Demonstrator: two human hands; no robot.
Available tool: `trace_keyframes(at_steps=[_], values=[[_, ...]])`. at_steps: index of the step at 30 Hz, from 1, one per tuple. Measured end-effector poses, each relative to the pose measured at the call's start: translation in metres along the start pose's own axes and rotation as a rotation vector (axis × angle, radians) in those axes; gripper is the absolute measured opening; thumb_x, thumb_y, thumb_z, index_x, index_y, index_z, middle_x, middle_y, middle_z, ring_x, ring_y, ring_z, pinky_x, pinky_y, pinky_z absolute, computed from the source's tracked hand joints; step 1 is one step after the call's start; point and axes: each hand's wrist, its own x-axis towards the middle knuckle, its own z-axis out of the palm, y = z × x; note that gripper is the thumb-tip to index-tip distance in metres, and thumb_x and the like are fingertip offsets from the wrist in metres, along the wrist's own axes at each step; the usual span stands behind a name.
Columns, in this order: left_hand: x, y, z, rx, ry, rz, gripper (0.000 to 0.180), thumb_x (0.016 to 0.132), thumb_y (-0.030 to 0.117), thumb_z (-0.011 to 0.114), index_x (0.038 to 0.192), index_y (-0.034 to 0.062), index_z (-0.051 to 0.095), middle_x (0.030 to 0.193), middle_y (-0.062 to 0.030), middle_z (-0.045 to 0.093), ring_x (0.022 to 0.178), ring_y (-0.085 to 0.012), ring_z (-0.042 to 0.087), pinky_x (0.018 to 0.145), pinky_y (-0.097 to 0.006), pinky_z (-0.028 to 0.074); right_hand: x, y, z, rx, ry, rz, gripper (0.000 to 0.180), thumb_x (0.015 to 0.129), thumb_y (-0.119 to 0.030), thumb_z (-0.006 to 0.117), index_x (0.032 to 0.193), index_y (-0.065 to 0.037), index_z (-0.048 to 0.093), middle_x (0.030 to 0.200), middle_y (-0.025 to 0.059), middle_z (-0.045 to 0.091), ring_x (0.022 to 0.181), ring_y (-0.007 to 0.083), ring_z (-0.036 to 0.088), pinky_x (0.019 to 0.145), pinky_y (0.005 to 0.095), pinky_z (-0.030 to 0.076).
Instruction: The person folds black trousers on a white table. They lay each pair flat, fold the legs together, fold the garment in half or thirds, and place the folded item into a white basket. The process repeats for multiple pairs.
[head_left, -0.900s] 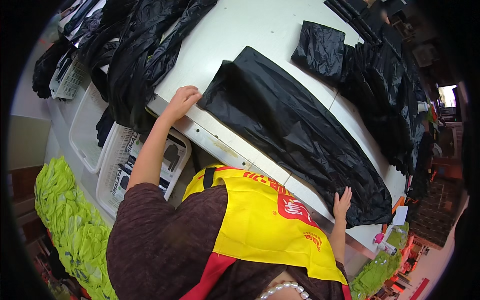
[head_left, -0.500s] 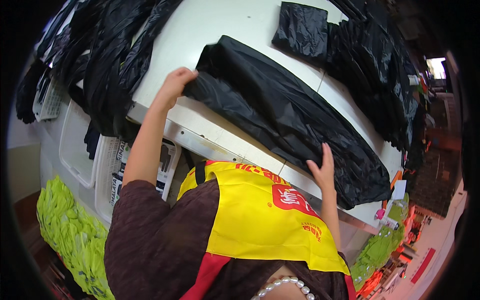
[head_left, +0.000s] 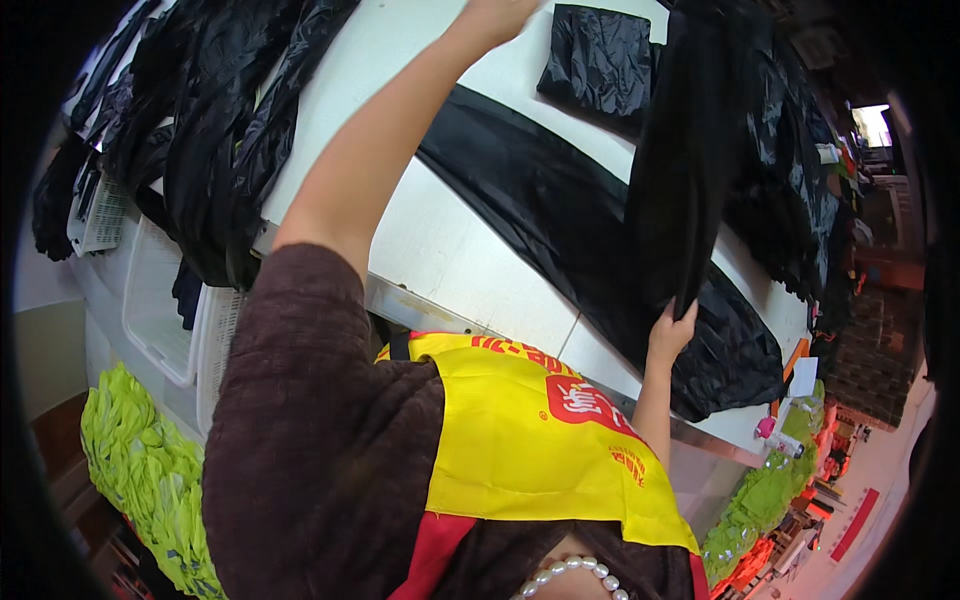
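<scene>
Gripping the lower corner of a black garment (head_left: 690, 150), the right hand (head_left: 672, 330) has its fingers pinched shut on the fabric, just above the near edge of the white table (head_left: 450, 250). The garment hangs lifted as a long dark strip, rising from that hand toward the top of the view. Left hand (head_left: 495, 15) raised high at the top edge, partly cut off; cannot tell whether its fingers are closed or on what. Left forearm crosses the table diagonally. Beneath the lifted piece a second black garment (head_left: 560, 210) lies flat on the table. A folded black piece (head_left: 600, 60) sits further back. Black heaps (head_left: 200, 120) at table's left and right ends. White crates (head_left: 160, 300) below left; lime-green bundle (head_left: 140, 470) beside them.
</scene>
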Motion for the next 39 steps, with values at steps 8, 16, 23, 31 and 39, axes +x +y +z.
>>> trace_keyframes(at_steps=[8, 16, 23, 31, 39], values=[[-0.164, -0.075, -0.071, 0.203, -0.197, -0.486, 0.039, 0.079, 0.025, 0.062, 0.107, -0.0012, 0.061, 0.095, -0.017, 0.065, 0.091, -0.028, 0.062, 0.08, -0.034, 0.048, -0.019, 0.011, 0.03, -0.152, -0.419, 0.098, 0.033, 0.084, -0.026, 0.059, 0.103, 0.001, 0.058, 0.096, 0.0202, 0.058, 0.088, 0.0386, 0.057, 0.077, 0.0395, 0.045], [-0.154, -0.053, -0.075, -0.002, -0.223, -0.725, 0.027, 0.073, 0.021, 0.073, 0.084, -0.0018, 0.063, 0.073, -0.0078, 0.062, 0.068, -0.0143, 0.057, 0.06, -0.026, 0.045, -0.027, 0.021, 0.038, -0.114, -0.279, 0.093, 0.033, 0.082, -0.025, 0.062, 0.101, 0.001, 0.058, 0.093, 0.0184, 0.06, 0.084, 0.0372, 0.059, 0.073, 0.0379, 0.046], [-0.072, 0.057, -0.075, 0.015, -0.266, 0.147, 0.023, 0.089, 0.025, 0.058, 0.086, 0.0049, 0.047, 0.069, -0.0055, 0.047, 0.064, -0.0146, 0.044, 0.062, -0.025, 0.04, -0.027, 0.031, 0.035, -0.014, -0.268, 0.167, 0.028, 0.08, -0.023, 0.064, 0.096, 0.0, 0.059, 0.085, 0.018, 0.061, 0.078, 0.0353, 0.059, 0.069, 0.0365, 0.046], [-0.021, 0.025, -0.01, 0.128, -0.12, -0.006, 0.045, 0.087, 0.043, 0.052, 0.079, -0.0009, 0.06, 0.079, -0.0214, 0.061, 0.077, -0.0379, 0.057, 0.07, -0.04, 0.045, -0.027, 0.033, 0.039, -0.021, -0.285, 0.175, 0.027, 0.083, -0.023, 0.061, 0.098, 0.0, 0.059, 0.083, 0.0154, 0.063, 0.076, 0.026, 0.06, 0.071, 0.0321, 0.045], [-0.052, -0.017, -0.01, -1.116, -0.409, -0.683, 0.042, 0.089, 0.024, 0.048, 0.12, -0.0043, 0.052, 0.107, -0.01, 0.06, 0.095, -0.019, 0.055, 0.089, -0.026, 0.041, -0.029, 0.029, 0.038, -0.026, -0.25, 0.162, 0.027, 0.083, -0.023, 0.061, 0.099, 0.0, 0.059, 0.085, 0.0165, 0.062, 0.077, 0.0297, 0.059, 0.071, 0.0334, 0.045]])
